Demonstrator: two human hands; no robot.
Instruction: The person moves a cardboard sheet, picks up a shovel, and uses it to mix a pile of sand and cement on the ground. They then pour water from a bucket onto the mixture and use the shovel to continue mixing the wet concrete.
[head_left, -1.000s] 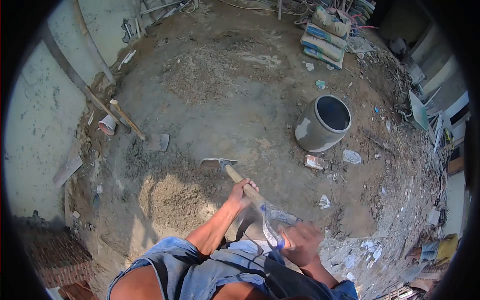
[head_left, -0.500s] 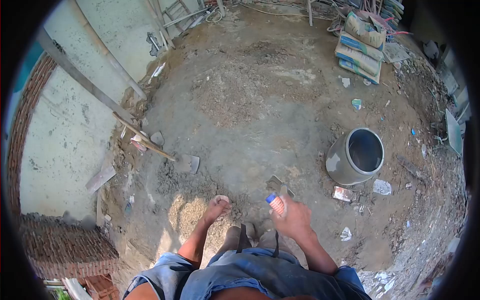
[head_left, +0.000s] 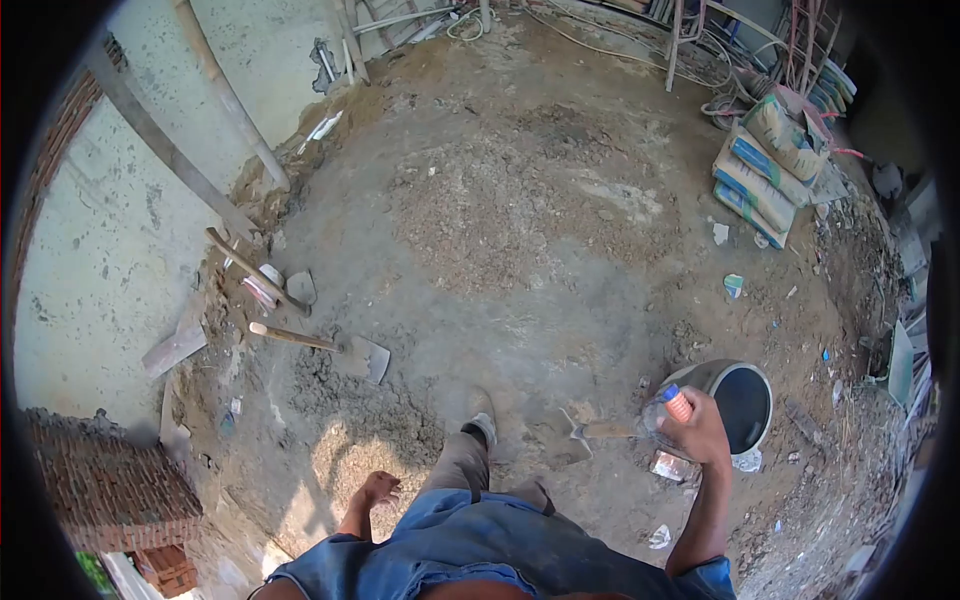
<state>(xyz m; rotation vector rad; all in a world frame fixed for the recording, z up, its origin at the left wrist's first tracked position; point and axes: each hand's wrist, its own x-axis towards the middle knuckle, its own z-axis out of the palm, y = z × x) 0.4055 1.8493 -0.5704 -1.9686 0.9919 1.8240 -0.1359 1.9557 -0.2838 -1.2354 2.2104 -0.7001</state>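
Observation:
At the lower right, my right hand [head_left: 697, 432] is closed round a tool [head_left: 612, 429]. Its wooden handle runs left to a flat metal head [head_left: 577, 436] near the ground, and a red-and-blue end sticks out above my fist. My left hand [head_left: 378, 489] hangs at the lower left with loosely bent, slightly parted fingers and nothing visible in it. A shovel [head_left: 364, 359] with a short wooden handle rests on wet grey mortar ahead of that hand. Just beyond my right hand stands a round grey container [head_left: 742, 408], dark inside, partly hidden by the hand.
A second long-handled tool [head_left: 258, 270] lies by the pale wall [head_left: 100, 250]. Stacked bags [head_left: 765, 175] are at the upper right. Poles [head_left: 230, 95] lean on the wall. A brick piece [head_left: 670, 465] is below the container, and my shoe [head_left: 482, 412] is on the ground.
My right hand has moved right with the tool, to beside the container. My left hand has shifted left and down. One foot now shows ahead, and the view has shifted.

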